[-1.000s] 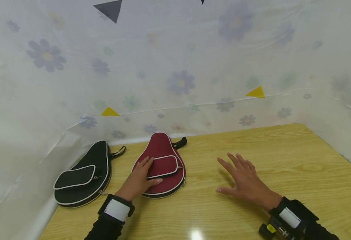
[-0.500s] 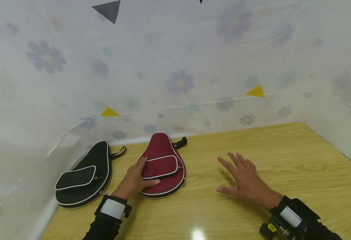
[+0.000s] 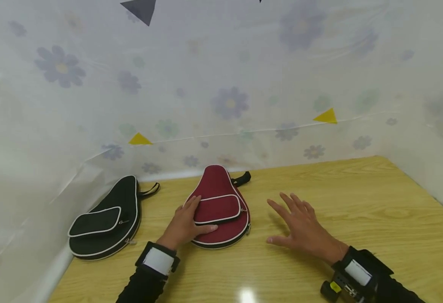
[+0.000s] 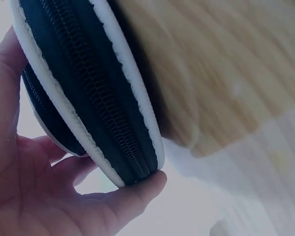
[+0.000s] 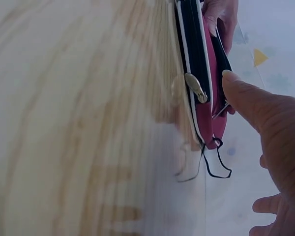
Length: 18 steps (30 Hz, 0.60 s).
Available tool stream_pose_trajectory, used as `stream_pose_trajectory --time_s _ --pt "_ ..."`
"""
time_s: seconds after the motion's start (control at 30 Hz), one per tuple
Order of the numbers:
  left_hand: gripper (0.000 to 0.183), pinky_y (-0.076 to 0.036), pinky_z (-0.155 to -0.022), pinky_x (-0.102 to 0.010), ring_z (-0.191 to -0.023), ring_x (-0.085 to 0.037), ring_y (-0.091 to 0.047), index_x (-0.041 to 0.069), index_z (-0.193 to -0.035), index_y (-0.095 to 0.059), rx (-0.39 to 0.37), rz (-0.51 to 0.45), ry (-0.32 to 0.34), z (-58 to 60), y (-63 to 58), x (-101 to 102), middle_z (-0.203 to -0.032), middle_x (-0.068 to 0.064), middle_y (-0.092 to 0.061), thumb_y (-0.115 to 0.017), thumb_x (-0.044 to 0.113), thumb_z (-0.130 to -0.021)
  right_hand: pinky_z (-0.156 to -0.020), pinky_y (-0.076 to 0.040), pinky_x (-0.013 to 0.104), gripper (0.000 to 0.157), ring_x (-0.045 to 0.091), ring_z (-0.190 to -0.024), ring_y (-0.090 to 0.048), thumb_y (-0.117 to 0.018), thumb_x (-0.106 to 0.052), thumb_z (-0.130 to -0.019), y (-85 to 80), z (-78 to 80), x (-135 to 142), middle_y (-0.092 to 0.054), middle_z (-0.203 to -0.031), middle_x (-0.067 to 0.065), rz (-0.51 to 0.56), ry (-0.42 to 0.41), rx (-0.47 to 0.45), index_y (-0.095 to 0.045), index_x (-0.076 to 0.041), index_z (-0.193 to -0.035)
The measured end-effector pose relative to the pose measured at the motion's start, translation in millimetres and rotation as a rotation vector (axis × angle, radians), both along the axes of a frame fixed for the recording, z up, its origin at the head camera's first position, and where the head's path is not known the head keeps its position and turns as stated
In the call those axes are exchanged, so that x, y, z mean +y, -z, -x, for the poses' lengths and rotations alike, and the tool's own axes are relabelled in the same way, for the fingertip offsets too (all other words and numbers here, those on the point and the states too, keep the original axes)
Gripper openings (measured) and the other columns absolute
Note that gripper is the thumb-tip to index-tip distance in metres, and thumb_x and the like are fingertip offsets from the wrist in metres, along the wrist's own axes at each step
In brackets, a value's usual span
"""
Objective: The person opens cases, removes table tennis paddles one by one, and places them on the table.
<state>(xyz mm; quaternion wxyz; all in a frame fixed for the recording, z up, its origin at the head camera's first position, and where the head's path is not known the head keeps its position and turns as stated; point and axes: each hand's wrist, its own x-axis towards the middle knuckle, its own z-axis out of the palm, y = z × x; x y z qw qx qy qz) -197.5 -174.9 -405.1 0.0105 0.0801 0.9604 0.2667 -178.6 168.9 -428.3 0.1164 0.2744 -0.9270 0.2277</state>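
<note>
A dark red table-tennis bat case [image 3: 221, 209] with white piping and a zipped front pocket lies flat on the wooden table. My left hand [image 3: 183, 225] rests against its left side, fingers extended along the edge and thumb over the lower front. Up close in the left wrist view, the zipped side [image 4: 96, 88] of that case lies along my fingers and thumb. To the right of the case, my right hand [image 3: 301, 227] is spread with nothing in it, apart from the case. In the right wrist view its thumb [image 5: 250, 96] appears in front of the case's zip pull [image 5: 195, 87].
A matching black bat case [image 3: 108, 223] lies to the left, its strap [image 3: 150, 191] pointing toward the red one. The yellowish wooden table [image 3: 358, 198] extends to the right. A white flowered sheet [image 3: 191, 84] hangs behind and at the sides.
Pushed by my left hand, the red bat case has slid right, widening its gap from the black case. Half a second ago that hand shifted slightly left. The right hand stays nearly in place.
</note>
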Motion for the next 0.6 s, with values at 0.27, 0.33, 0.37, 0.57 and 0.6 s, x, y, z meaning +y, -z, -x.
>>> stream_pose_trajectory --time_s 0.27,0.33,0.37,0.57,0.6 --pt "0.105 -0.039 -0.107 -0.060 -0.142 -0.052 -0.030 0.006 -0.157 -0.034 0.000 0.011 0.013 1.3 -1.4 18.9 -0.160 -0.017 -0.034 -0.086 0.049 -0.076 -0.107 -0.019 0.072 0.093 0.055 -0.143 -0.025 -0.078 -0.058 -0.080 -3.9 1.2 -6.9 -0.032 -0.156 0.029 0.004 -0.011 -0.020 -0.041 -0.016 -0.154" --pt "0.106 -0.040 -0.106 -0.059 -0.141 -0.052 -0.031 0.007 -0.157 -0.034 -0.004 0.014 0.011 1.4 -0.4 22.8 -0.160 -0.016 -0.035 -0.086 0.050 -0.075 -0.107 -0.020 0.072 0.094 0.056 -0.142 -0.026 -0.078 -0.058 -0.080 -4.3 2.5 -9.7 -0.033 -0.156 0.030 0.010 -0.021 -0.017 -0.041 -0.015 -0.154" --pt "0.106 -0.041 -0.106 -0.059 -0.141 -0.052 -0.031 0.008 -0.157 -0.034 -0.004 0.015 0.011 1.4 0.0 24.6 -0.160 -0.015 -0.035 -0.086 0.051 -0.075 -0.107 -0.020 0.072 0.094 0.056 -0.142 -0.027 -0.078 -0.058 -0.080 -4.5 3.2 -11.1 -0.033 -0.155 0.030 0.014 -0.024 -0.015 -0.041 -0.015 -0.154" --pt "0.107 -0.042 -0.105 -0.057 -0.139 -0.052 -0.033 0.007 -0.157 -0.035 0.016 0.012 0.030 0.8 1.9 34.0 -0.159 -0.016 -0.036 -0.086 0.053 -0.075 -0.106 -0.024 0.072 0.098 0.056 -0.140 -0.030 -0.081 -0.057 -0.077 -5.0 6.4 -18.9 -0.035 -0.154 0.031 0.019 -0.028 0.001 -0.040 -0.013 -0.154" --pt "0.107 -0.042 -0.105 -0.057 -0.139 -0.052 -0.033 0.007 -0.157 -0.034 0.018 0.012 0.032 0.7 2.1 35.4 -0.159 -0.016 -0.036 -0.085 0.053 -0.075 -0.106 -0.024 0.072 0.098 0.056 -0.140 -0.031 -0.081 -0.057 -0.077 -5.1 6.8 -20.1 -0.035 -0.154 0.031 0.019 -0.027 0.001 -0.040 -0.013 -0.155"
